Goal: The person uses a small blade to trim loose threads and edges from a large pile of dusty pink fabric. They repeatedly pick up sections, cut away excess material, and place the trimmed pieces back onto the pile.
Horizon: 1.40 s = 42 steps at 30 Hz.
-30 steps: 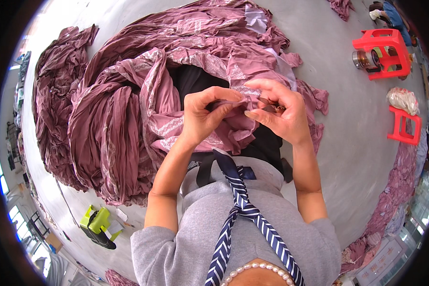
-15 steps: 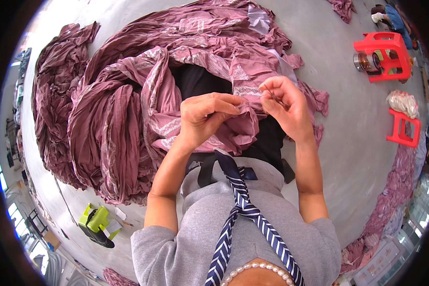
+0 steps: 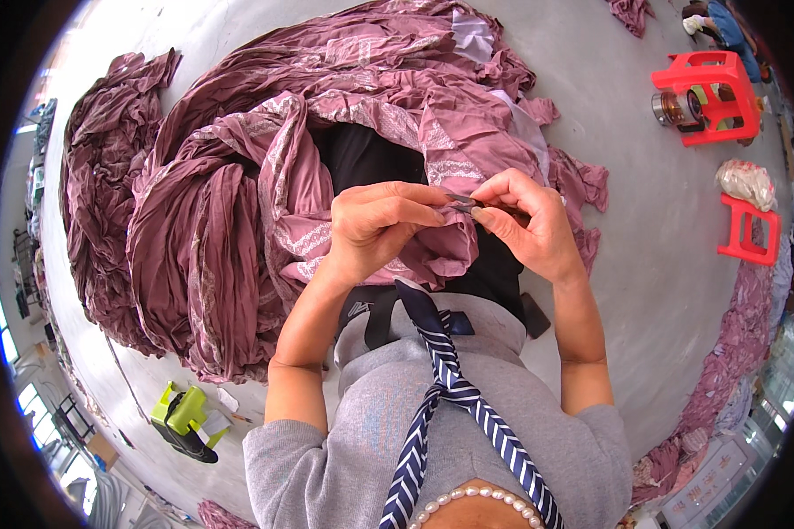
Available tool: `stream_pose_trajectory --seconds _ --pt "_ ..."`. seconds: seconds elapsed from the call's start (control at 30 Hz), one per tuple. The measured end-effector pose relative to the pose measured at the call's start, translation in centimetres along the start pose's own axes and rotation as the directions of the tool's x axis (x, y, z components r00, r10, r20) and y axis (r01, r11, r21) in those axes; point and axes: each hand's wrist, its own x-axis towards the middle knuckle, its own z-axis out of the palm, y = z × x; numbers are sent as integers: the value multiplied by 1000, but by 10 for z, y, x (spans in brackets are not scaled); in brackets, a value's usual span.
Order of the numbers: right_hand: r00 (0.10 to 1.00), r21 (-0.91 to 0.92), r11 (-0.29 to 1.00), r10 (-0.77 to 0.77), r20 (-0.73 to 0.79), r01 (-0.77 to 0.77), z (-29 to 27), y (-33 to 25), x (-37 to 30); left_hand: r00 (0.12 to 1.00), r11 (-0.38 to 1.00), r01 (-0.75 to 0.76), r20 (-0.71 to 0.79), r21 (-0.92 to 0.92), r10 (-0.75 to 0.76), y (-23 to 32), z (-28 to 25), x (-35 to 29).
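Note:
My left hand (image 3: 375,225) is closed in a pinch on the edge of the pink patterned cloth (image 3: 445,242), which drapes over my lap. Right beside it, my right hand (image 3: 534,220) has thumb and fingers closed round a small dark tool (image 3: 461,202) that looks like thread snips. The tool's tip reaches the cloth edge at my left fingertips; its exact shape is partly hidden by my fingers. White printed bands run along the dusty-pink cloth, which spreads in thick folds ahead of me and to my left.
A red stool (image 3: 710,132) with a round metal-and-glass item stands at the far right. Nearer is another red stool (image 3: 750,238) under a plastic bag (image 3: 746,183). A green stool (image 3: 181,410) sits at lower left. More pink cloth (image 3: 719,370) lines the right side.
My right hand has come down and slightly left, bringing the dark tool to the cloth edge by my left fingers. My left hand stays nearly in place, holding the cloth.

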Motion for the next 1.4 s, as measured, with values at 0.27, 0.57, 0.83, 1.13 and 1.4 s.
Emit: stream_pose_trajectory --seconds 0.27,0.57,0.83,1.13,1.4 --pt "961 290 954 8 -278 76 4 7 2 986 988 142 -76 -62 -147 3 4 -2" --pt "950 -18 997 71 -305 -80 33 20 -5 832 837 542 -94 -72 -547 10 4 2" --pt "986 464 873 168 8 -153 6 30 10 641 453 729 277 -513 -716 5 -9 0" --pt "929 -225 972 -143 -341 67 4 -1 8 680 322 576 222 -752 -699 -7 -5 -1" --pt "884 -633 727 -445 -141 265 6 -10 6 676 305 580 239 -755 -697 -7 -4 0"
